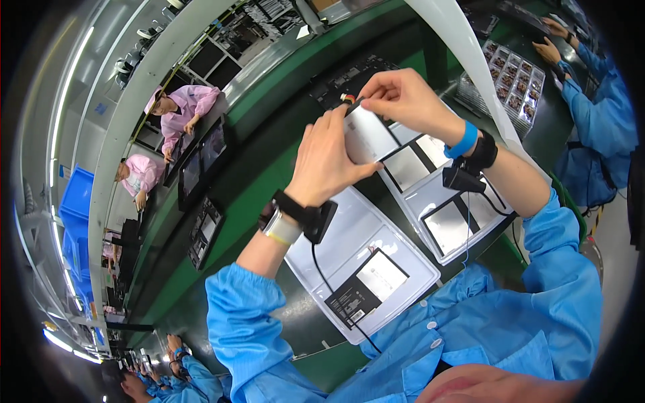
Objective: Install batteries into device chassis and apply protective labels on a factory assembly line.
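My left hand [326, 154] grips the left side of a flat battery pack [369, 136] with a silver-white face and a black edge, its thumb stretched along the near end. At the pack's far edge my right hand [406, 101] is closed in a pinch, beside a short bundle of coloured wires [347, 99]. What exactly its fingertips pinch is partly hidden. Under my hands stands a white plastic tray [329, 235] with one black-and-white battery pack [366, 285] in its near compartment. A second white tray [430, 252] to the right holds several similar packs [450, 228].
A dark laptop-like chassis [353, 77] lies beyond my hands on the green bench [262, 168]. Another dark part [205, 232] lies to the left. At right are stacked clear trays of small parts [507, 84] and a co-worker's blue sleeve [588, 101]. Cables hang from my wrist straps.
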`<state>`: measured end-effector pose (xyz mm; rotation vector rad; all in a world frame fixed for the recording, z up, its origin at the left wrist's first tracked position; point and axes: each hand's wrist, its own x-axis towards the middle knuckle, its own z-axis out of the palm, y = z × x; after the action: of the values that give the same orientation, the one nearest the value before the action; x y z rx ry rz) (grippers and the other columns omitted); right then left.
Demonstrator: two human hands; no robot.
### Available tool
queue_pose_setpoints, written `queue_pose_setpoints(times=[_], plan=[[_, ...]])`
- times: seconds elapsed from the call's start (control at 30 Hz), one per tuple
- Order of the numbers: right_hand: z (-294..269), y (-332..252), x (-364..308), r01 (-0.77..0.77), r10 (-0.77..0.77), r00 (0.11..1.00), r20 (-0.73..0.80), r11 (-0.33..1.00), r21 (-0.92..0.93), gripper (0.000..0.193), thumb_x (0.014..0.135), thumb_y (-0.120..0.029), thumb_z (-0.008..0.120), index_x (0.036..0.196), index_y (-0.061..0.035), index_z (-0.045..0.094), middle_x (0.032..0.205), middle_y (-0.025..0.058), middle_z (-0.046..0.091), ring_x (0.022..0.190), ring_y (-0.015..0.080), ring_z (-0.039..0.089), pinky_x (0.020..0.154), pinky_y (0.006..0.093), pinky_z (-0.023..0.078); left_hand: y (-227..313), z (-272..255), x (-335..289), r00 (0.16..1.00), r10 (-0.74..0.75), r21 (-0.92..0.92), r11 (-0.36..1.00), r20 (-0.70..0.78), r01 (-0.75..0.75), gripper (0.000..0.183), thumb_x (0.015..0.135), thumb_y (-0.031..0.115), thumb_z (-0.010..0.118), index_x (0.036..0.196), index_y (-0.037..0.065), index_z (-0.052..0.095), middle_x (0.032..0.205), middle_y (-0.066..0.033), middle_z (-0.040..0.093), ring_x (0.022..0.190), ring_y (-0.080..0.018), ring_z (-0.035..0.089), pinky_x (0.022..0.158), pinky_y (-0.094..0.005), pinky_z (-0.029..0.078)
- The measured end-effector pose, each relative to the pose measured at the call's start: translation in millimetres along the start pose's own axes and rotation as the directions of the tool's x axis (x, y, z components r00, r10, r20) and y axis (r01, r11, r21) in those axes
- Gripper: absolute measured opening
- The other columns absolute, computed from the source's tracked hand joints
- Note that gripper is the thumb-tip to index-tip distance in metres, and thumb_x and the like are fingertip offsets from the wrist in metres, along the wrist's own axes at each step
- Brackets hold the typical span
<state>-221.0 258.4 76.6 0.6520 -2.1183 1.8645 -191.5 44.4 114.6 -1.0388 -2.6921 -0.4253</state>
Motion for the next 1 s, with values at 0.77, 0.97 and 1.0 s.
queue_pose_setpoints(times=[0.77,0.97,1.0], plan=[[-82.9,48.8,84.2,0.005,-0.356,0.800,-0.483,0.810,-0.587,0.009,0.083,-0.003,0.069,0.092,-0.0004,0.071,0.077,0.0108,0.071,0.067,0.0208,0.070,0.066,0.0296,0.056,-151.0,174.1,157.6,0.734,-0.674,-0.477,0.621,0.080,0.622,0.050,0.082,0.027,0.081,0.116,-0.008,0.070,0.111,-0.0210,0.074,0.103,-0.0282,0.071,0.093,-0.0367,0.054],[-87.6,70.1,105.1,0.032,-0.372,0.807,-0.459,0.803,-0.595,0.010,0.084,-0.002,0.069,0.093,0.0002,0.070,0.081,0.0121,0.071,0.069,0.0218,0.070,0.065,0.0312,0.055,-141.1,197.0,166.7,0.705,-0.707,-0.512,0.587,0.055,0.628,0.043,0.081,0.023,0.083,0.110,-0.006,0.073,0.102,-0.0166,0.076,0.095,-0.0250,0.072,0.088,-0.0351,0.054],[-83.0,72.4,110.4,0.037,-0.372,0.810,-0.454,0.804,-0.593,0.010,0.084,-0.002,0.069,0.093,0.0002,0.070,0.081,0.0121,0.071,0.069,0.0218,0.070,0.065,0.0312,0.055,-145.3,196.8,164.6,0.700,-0.712,-0.513,0.582,0.054,0.631,0.043,0.081,0.023,0.083,0.110,-0.006,0.073,0.102,-0.0166,0.076,0.095,-0.0250,0.072,0.088,-0.0351,0.054]])
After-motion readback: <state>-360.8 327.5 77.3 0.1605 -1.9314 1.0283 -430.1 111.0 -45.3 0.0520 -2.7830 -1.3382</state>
